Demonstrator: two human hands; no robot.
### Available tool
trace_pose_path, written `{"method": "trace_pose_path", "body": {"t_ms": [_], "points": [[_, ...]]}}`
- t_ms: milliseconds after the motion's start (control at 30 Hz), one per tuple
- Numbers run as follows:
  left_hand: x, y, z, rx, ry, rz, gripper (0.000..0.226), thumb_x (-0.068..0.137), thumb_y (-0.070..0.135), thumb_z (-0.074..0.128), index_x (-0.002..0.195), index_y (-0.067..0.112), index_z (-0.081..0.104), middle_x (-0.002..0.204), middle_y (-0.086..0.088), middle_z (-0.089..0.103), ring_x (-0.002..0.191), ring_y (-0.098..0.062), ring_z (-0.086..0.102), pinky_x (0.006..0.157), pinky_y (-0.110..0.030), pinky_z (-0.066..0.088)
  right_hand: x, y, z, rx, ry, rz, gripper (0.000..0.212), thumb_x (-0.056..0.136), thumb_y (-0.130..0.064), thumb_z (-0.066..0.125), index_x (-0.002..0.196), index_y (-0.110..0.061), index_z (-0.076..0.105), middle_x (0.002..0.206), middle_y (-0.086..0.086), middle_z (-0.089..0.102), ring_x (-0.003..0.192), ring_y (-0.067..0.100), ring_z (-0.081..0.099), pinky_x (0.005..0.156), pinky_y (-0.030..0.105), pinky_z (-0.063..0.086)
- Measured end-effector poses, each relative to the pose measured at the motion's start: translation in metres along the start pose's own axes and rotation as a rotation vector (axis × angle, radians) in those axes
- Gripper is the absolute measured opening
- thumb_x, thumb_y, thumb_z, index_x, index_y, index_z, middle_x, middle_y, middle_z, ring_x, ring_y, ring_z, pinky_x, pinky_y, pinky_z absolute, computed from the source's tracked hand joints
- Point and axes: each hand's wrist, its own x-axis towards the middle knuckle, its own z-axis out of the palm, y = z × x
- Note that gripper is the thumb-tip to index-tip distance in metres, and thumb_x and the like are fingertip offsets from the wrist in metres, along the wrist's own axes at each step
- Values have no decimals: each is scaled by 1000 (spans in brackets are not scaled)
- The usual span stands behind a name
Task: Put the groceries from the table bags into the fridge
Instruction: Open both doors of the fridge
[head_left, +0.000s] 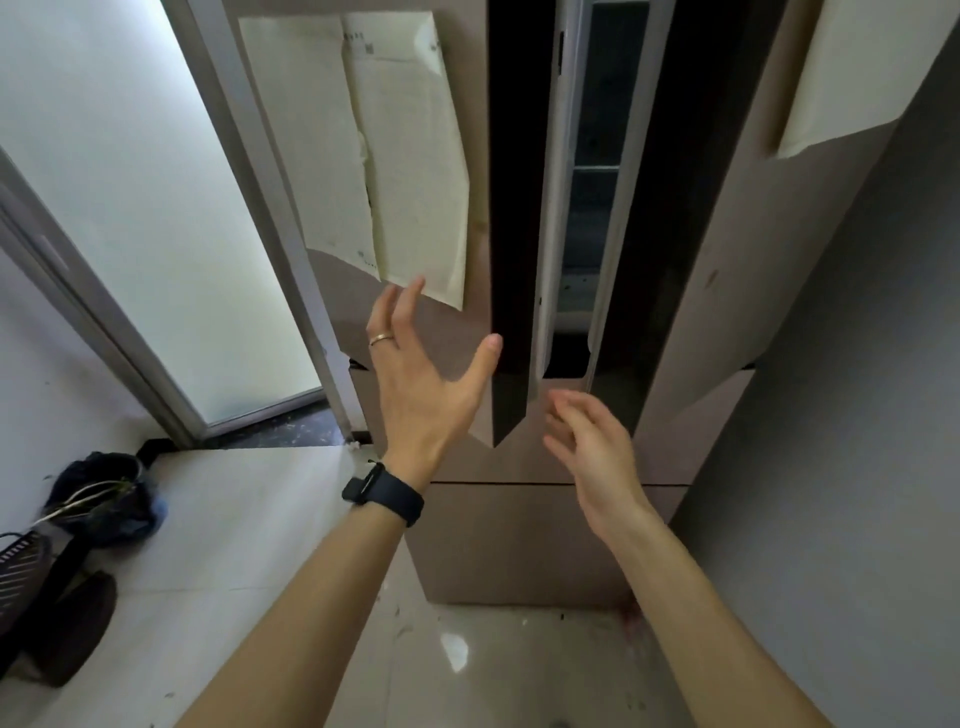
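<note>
A tall beige fridge (519, 530) stands straight ahead, its two upper doors ajar with a narrow dark gap between them. The left door (441, 332) carries taped paper sheets (395, 156); the right door (727, 260) has another sheet at its top. Through the gap I see dim shelves (592, 171); no groceries or bags are in view. My left hand (421, 374), with a ring and a dark wristband, is spread flat in front of the left door near its inner edge. My right hand (592, 447) hangs loosely curled below the gap, holding nothing.
A frosted glass door (130, 208) in a metal frame lies to the left. A dark bag (104, 499) and dark shoes (67, 629) sit on the pale tiled floor at the lower left. A grey wall (857, 467) closes the right side.
</note>
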Motion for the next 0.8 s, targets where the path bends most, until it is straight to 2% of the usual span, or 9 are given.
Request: {"method": "trace_pose_path", "body": {"t_ms": [33, 100, 133, 200, 333, 467, 567, 667, 800], "points": [[5, 5, 2, 38, -18, 72, 89, 81, 55, 77, 151, 25, 32, 159, -5, 22, 146, -18, 23, 116, -16, 23, 6, -11, 7, -48, 3, -68, 25, 101, -26, 54, 124, -29, 62, 130, -10, 60, 122, 7, 56, 108, 37, 44], [14, 10, 9, 136, -35, 182, 97, 77, 58, 79, 153, 26, 27, 161, -9, 16, 149, -23, 20, 118, -35, 33, 23, -27, 19, -153, 12, -150, 43, 103, -34, 50, 145, -37, 43, 149, -11, 45, 136, 10, 43, 112, 37, 36], [16, 9, 12, 177, -33, 213, 99, 77, 58, 79, 153, 26, 23, 162, -10, 16, 149, -25, 20, 116, -44, 37, 32, -35, 25, -196, 15, -165, 51, 103, -38, 47, 151, -39, 30, 157, -9, 35, 143, 14, 35, 115, 42, 32], [22, 3, 15, 221, -20, 245, 103, 76, 56, 81, 153, 29, 18, 161, -12, 19, 148, -28, 24, 111, -51, 40, 52, -43, 35, -251, 6, -193, 58, 103, -48, 40, 155, -44, 13, 164, -7, 21, 149, 20, 23, 120, 50, 24], [25, -5, 7, 269, -31, 293, 106, 75, 60, 78, 153, 37, 11, 162, -10, 21, 144, -27, 31, 110, -49, 41, 71, -44, 42, -265, -30, -255, 57, 103, -51, 33, 155, -46, 10, 164, -8, 20, 150, 21, 21, 120, 54, 22], [22, -10, -13, 260, -49, 301, 102, 76, 63, 76, 153, 40, 14, 162, -5, 22, 145, -23, 30, 106, -50, 45, 59, -31, 42, -280, 22, -334, 58, 100, -49, 46, 153, -47, 22, 161, -12, 28, 148, 18, 29, 118, 53, 30], [12, -21, -41, 163, -66, 280, 100, 76, 60, 79, 152, 41, 17, 162, -1, 20, 146, -14, 27, 109, -30, 41, 38, -14, 47, -376, 79, -408, 61, 95, -55, 53, 148, -54, 24, 157, -15, 31, 143, 16, 34, 113, 54, 37], [-2, -35, -75, 56, -68, 216, 95, 77, 56, 78, 151, 41, 19, 157, 3, 27, 142, -6, 30, 107, -8, 31, 8, 3, 55, -445, 73, -531, 67, 91, -51, 62, 147, -57, 25, 153, -16, 29, 139, 13, 36, 110, 46, 39], [-25, -57, -120, -13, 7, 35, 84, 80, 54, 75, 147, 46, 23, 141, 10, 45, 117, -3, 54, 93, -17, 48, -20, 28, 78, -531, 5, -754, 81, 88, -42, 68, 149, -55, 17, 158, -10, 23, 142, 0, 24, 109, 37, 32]]}}
